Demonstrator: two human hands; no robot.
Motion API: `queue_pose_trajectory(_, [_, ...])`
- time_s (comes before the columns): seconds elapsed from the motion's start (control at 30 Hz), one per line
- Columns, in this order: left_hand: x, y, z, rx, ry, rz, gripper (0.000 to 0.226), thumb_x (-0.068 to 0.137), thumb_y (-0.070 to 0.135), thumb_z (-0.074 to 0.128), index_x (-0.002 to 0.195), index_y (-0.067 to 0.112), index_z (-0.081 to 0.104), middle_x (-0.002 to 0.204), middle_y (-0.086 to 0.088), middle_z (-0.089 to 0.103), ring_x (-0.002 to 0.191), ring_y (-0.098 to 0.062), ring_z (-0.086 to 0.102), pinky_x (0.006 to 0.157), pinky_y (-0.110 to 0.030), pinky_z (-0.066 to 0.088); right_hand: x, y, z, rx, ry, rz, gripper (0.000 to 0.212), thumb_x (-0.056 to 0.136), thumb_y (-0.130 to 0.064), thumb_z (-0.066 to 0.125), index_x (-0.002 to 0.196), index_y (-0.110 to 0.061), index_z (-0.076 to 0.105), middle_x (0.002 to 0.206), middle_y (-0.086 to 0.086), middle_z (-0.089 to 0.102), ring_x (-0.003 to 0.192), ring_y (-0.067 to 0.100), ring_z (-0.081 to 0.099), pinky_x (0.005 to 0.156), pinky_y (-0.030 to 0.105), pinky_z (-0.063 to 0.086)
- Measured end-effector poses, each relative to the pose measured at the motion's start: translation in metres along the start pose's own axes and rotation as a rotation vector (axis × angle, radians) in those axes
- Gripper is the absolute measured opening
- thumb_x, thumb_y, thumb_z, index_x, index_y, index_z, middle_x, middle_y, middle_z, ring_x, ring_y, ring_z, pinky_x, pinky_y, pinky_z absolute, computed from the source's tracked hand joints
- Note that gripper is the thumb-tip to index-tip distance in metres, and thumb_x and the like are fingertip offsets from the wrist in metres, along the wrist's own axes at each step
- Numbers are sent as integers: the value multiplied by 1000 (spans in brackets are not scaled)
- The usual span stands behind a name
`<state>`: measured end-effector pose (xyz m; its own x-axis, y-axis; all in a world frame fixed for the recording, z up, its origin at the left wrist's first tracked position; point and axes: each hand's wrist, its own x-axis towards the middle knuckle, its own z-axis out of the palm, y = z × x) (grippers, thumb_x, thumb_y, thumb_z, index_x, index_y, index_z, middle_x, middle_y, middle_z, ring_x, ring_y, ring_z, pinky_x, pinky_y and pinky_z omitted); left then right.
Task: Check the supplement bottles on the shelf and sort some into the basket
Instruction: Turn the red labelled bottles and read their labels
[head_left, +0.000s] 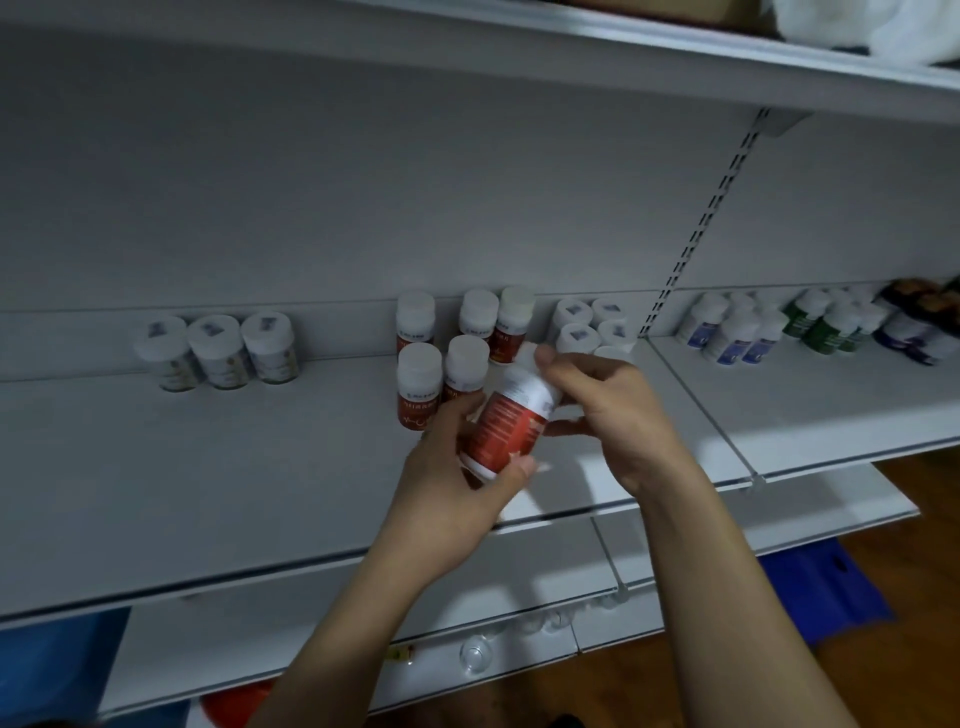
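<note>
A white bottle with a red label (511, 413) is tilted in the air above the shelf (208, 467), held by both hands. My left hand (457, 488) grips its lower end from below, thumb over the base. My right hand (602, 410) holds the cap end, thumb on top. Behind it stand several more red-label bottles (420, 382). No basket can be made out with certainty.
Three pale-label bottles (223, 351) stand at the left of the shelf, several white ones (576, 332) behind my right hand. Blue-label (732, 338) and green-label bottles (826, 325) fill the right bay. A blue object (826, 587) lies on the floor, a red one (239, 701) below.
</note>
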<state>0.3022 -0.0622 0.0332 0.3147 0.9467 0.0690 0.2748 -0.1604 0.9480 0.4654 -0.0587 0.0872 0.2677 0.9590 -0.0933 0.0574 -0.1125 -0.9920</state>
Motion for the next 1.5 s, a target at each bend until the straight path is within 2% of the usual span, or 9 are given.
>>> queue_pose_trajectory(0.17, [-3, 7, -4, -205, -20, 22, 29, 90, 51, 43, 114, 37, 49, 86, 7, 66, 65, -15, 63, 61, -36, 52, -2, 0, -5, 189, -157, -48, 26, 78, -20, 67, 100, -7, 70, 94, 5, 73, 90, 16, 68, 70, 29, 57])
queue_pose_trajectory(0.4, [0, 9, -8, -170, -85, 46, 28, 90, 53, 43, 113, 41, 53, 83, 14, 66, 59, -5, 57, 60, -25, 47, -1, -4, -4, 244, -124, -78, 31, 73, -16, 70, 104, -11, 70, 93, 4, 73, 87, 16, 67, 62, 28, 54])
queue_pose_trajectory(0.57, [0, 10, -12, 1, -114, 44, 29, 87, 44, 63, 104, 57, 44, 96, 29, 60, 84, 14, 58, 68, -6, 43, 1, -2, -3, 204, -73, -53, 32, 76, -9, 71, 108, -13, 71, 102, 8, 73, 94, 20, 69, 68, 32, 55])
queue_pose_trajectory(0.73, [6, -1, -13, 61, -30, 15, 52, 76, 34, 79, 114, 45, 45, 99, 27, 59, 88, 21, 55, 68, -1, 43, -4, -9, 0, 15, -71, -20, 28, 83, -8, 71, 110, -12, 71, 99, 6, 75, 92, 18, 72, 73, 35, 60])
queue_pose_trajectory(0.9, [13, -12, -11, 129, -6, 34, 56, 76, 33, 79, 120, 42, 45, 107, 26, 55, 95, 7, 58, 70, -5, 43, -2, -8, 6, -182, 0, -47, 30, 76, -15, 77, 105, -16, 71, 96, 8, 73, 86, 20, 72, 70, 39, 62])
queue_pose_trajectory(1.07, [28, -28, -24, 481, -94, -3, 46, 85, 51, 64, 124, 32, 50, 126, 14, 47, 115, -10, 49, 95, -30, 43, 21, 7, 6, -446, 133, -72, 29, 63, -28, 78, 88, -26, 63, 90, -1, 68, 79, 25, 68, 70, 48, 59])
queue_pose_trajectory(1.2, [41, -35, -45, 657, -71, -19, 41, 89, 50, 59, 122, 25, 55, 120, 6, 54, 113, -15, 52, 92, -28, 42, 53, 9, 1, -634, 147, -77, 29, 76, -20, 75, 98, -19, 56, 102, 1, 63, 90, 22, 63, 81, 40, 55])
queue_pose_trajectory(1.33, [53, -36, -62, 832, -26, -49, 42, 89, 51, 57, 119, 22, 54, 117, 0, 53, 113, -20, 51, 90, -35, 43, 81, 12, 3, -723, 127, -92, 34, 77, -17, 72, 106, -17, 54, 106, 3, 60, 90, 17, 54, 68, 24, 42])
queue_pose_trajectory(1.5, [59, -35, -74, 976, -128, -104, 49, 91, 54, 53, 127, 22, 47, 127, -2, 48, 117, -22, 47, 94, -36, 40, 104, 24, 8, -795, 100, -70, 45, 79, -16, 71, 119, -8, 52, 113, 13, 61, 103, 28, 58, 76, 29, 41])
